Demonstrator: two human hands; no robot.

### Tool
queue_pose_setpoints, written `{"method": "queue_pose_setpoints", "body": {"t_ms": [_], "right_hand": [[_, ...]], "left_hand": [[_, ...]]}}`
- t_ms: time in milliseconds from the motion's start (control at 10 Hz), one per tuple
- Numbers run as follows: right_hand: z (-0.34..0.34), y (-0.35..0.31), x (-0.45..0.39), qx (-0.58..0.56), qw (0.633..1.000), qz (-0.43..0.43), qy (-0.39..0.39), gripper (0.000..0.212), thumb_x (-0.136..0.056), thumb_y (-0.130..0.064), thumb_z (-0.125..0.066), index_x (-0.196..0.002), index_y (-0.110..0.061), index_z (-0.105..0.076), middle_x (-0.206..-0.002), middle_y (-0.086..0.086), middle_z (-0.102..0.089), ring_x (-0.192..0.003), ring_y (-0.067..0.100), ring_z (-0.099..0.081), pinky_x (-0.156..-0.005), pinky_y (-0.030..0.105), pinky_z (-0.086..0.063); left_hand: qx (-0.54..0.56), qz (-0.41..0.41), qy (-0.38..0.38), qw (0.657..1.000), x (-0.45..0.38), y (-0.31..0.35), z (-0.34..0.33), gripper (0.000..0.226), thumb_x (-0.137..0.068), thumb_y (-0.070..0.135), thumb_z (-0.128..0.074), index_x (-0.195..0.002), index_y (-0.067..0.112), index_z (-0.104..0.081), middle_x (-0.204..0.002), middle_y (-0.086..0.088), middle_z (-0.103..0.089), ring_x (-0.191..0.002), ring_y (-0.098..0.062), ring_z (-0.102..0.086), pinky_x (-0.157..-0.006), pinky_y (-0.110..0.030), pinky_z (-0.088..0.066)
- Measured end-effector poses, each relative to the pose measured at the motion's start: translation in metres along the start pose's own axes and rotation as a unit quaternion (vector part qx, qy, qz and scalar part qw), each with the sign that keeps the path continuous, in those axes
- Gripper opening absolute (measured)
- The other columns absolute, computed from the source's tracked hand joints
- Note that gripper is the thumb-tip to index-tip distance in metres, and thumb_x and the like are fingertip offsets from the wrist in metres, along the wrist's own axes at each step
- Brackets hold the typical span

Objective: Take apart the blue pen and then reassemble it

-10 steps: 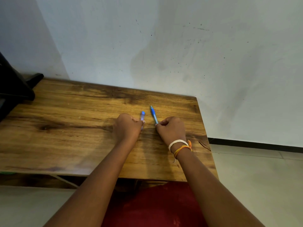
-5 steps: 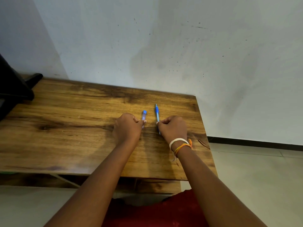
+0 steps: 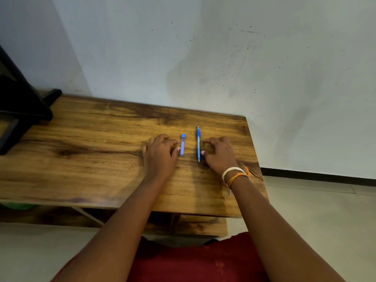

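Our left hand [image 3: 160, 152] lies knuckles-up on the worktop [image 3: 85, 159], fingers curled loosely, the thumb tip just beside the short pale-blue piece [image 3: 182, 145], seemingly touching its near end; it is not closed around it. Our right hand [image 3: 218, 153] mirrors it, fingers arched and loose, thumb tip touching or almost touching the near end of the long blue pen body [image 3: 198, 143]. So both hands grip nothing and only rest against the parts.

The two parts lie side by side, apart from each other, pointing toward the back edge of the worktop, nearer its right edge than its left. The short piece has a darker blue end cap at the far end; the long piece ends in a point at the far end. Whether a refill or spring lies anywhere we cannot tell.

We judge the pen is apart and rejoining comes next. To do it well, we should pinch each piece between thumb and forefinger near its open end, lift both slightly off the wood, line their axes up straight, then push or twist gently. Round parts roll easily, so we keep a finger against each until it is held.
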State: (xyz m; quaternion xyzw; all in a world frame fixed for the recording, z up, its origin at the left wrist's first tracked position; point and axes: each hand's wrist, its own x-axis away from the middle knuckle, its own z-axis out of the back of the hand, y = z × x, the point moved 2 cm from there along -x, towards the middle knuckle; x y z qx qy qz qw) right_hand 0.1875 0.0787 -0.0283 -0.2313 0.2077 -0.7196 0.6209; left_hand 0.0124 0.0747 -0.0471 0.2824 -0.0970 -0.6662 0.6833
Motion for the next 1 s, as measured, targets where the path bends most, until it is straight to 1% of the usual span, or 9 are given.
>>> {"method": "queue_pose_setpoints", "body": {"t_ms": [100,200,300,400,500,700,800,900,1000], "right_hand": [[-0.004,0.003,0.003,0.002,1.0,0.024,0.01,0.038,-0.089,-0.02,-0.06,-0.126,-0.024,-0.059,-0.129,0.006,-0.043,-0.123,0.024,-0.04,-0.103,0.038,-0.034],[-0.01,0.002,0.011,0.041,0.996,0.059,0.058,0.036,-0.09,-0.017,-0.053,-0.125,-0.02,-0.058,-0.126,0.007,-0.045,-0.119,0.025,-0.043,-0.099,0.041,-0.038],[-0.019,0.003,0.016,0.081,0.987,0.083,0.107,0.037,-0.089,-0.016,-0.046,-0.124,-0.017,-0.056,-0.125,0.009,-0.048,-0.114,0.026,-0.046,-0.094,0.043,-0.041],[-0.021,0.003,0.011,0.098,0.984,0.076,0.129,0.036,-0.086,-0.017,-0.045,-0.121,-0.017,-0.056,-0.126,0.008,-0.05,-0.113,0.027,-0.049,-0.093,0.044,-0.041],[-0.02,0.002,0.009,0.106,0.982,0.079,0.133,0.036,-0.085,-0.018,-0.045,-0.121,-0.017,-0.054,-0.13,0.006,-0.05,-0.117,0.026,-0.049,-0.097,0.044,-0.038],[-0.021,0.003,0.009,0.116,0.985,0.067,0.106,0.041,-0.088,-0.019,-0.045,-0.129,-0.018,-0.05,-0.139,0.006,-0.048,-0.129,0.026,-0.043,-0.106,0.046,-0.034],[-0.019,0.0,0.01,0.113,0.989,0.05,0.085,0.043,-0.088,-0.019,-0.047,-0.131,-0.018,-0.048,-0.141,0.007,-0.047,-0.131,0.027,-0.041,-0.108,0.047,-0.032],[-0.008,-0.011,0.015,0.13,0.991,0.035,0.022,0.046,-0.088,-0.017,-0.051,-0.134,-0.016,-0.044,-0.142,0.008,-0.044,-0.132,0.029,-0.039,-0.108,0.047,-0.033],[0.019,-0.03,-0.001,0.122,0.991,-0.004,-0.062,0.057,-0.086,-0.012,-0.055,-0.138,-0.01,-0.035,-0.143,0.013,-0.041,-0.128,0.034,-0.044,-0.102,0.046,-0.041]], "left_hand": [[-0.016,-0.027,0.012,0.999,0.004,-0.002,-0.004,0.029,-0.092,0.026,-0.056,-0.118,0.022,-0.066,-0.136,-0.002,-0.055,-0.125,-0.021,-0.044,-0.099,-0.041,-0.028],[-0.022,-0.037,0.011,0.999,0.001,-0.006,-0.008,0.032,-0.093,0.025,-0.052,-0.124,0.02,-0.062,-0.143,-0.004,-0.05,-0.134,-0.022,-0.04,-0.105,-0.045,-0.026],[-0.033,-0.036,-0.009,0.999,-0.002,-0.008,-0.012,0.037,-0.097,0.026,-0.045,-0.131,0.018,-0.056,-0.147,-0.004,-0.047,-0.139,-0.021,-0.036,-0.11,-0.048,-0.024],[-0.039,-0.038,-0.017,0.998,-0.004,-0.007,-0.012,0.038,-0.097,0.027,-0.042,-0.132,0.018,-0.055,-0.144,-0.004,-0.05,-0.139,-0.021,-0.037,-0.109,-0.047,-0.023],[-0.045,-0.035,-0.021,0.998,-0.004,-0.006,-0.012,0.039,-0.098,0.028,-0.039,-0.133,0.02,-0.053,-0.145,-0.003,-0.049,-0.14,-0.02,-0.035,-0.11,-0.049,-0.022],[-0.056,-0.034,-0.034,0.997,-0.003,-0.006,-0.013,0.04,-0.1,0.029,-0.037,-0.137,0.02,-0.05,-0.147,-0.003,-0.047,-0.142,-0.02,-0.034,-0.113,-0.05,-0.022],[-0.061,-0.024,-0.056,0.996,-0.002,-0.003,-0.009,0.041,-0.1,0.028,-0.037,-0.139,0.02,-0.047,-0.15,-0.002,-0.043,-0.143,-0.02,-0.03,-0.115,-0.05,-0.02],[-0.078,-0.02,-0.124,0.989,-0.004,0.005,0.01,0.046,-0.1,0.026,-0.038,-0.145,0.017,-0.036,-0.156,-0.004,-0.032,-0.147,-0.022,-0.019,-0.117,-0.048,-0.017],[-0.139,-0.046,-0.158,0.976,-0.026,0.024,0.039,0.063,-0.097,0.026,-0.047,-0.151,0.011,-0.018,-0.161,-0.012,-0.015,-0.149,-0.029,-0.008,-0.118,-0.05,-0.017]]}}
